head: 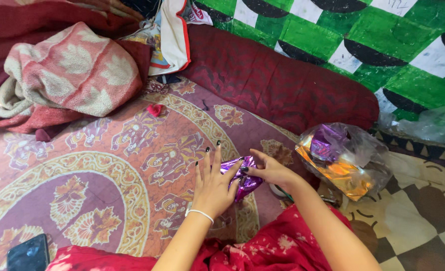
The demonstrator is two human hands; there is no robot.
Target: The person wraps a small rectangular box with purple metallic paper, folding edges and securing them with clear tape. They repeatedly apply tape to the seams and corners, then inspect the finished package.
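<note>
A printed spread (107,165) in purple and orange, with a round border pattern, covers most of the floor. A dark red bolster (282,80) lies along its far edge, against a green, white and black checked cloth (383,45). A pink blanket (67,75) with pale leaf shapes is heaped at the far left corner. To the right of the spread, on a checked mat (423,216), sits a clear bag (345,158) holding purple and gold foil. A black phone (28,253) lies at the near left corner.

Near the middle of the spread's near edge, both hands meet on a crumpled piece of purple foil (245,180). The left hand (212,185), with a white bangle (200,214) at the wrist, lies flat with fingers spread, pressing down on the foil's left side. The right hand (270,170) is partly closed, pinching the foil's right end between thumb and fingertips. A small red scrap (155,110) lies by the blanket.
</note>
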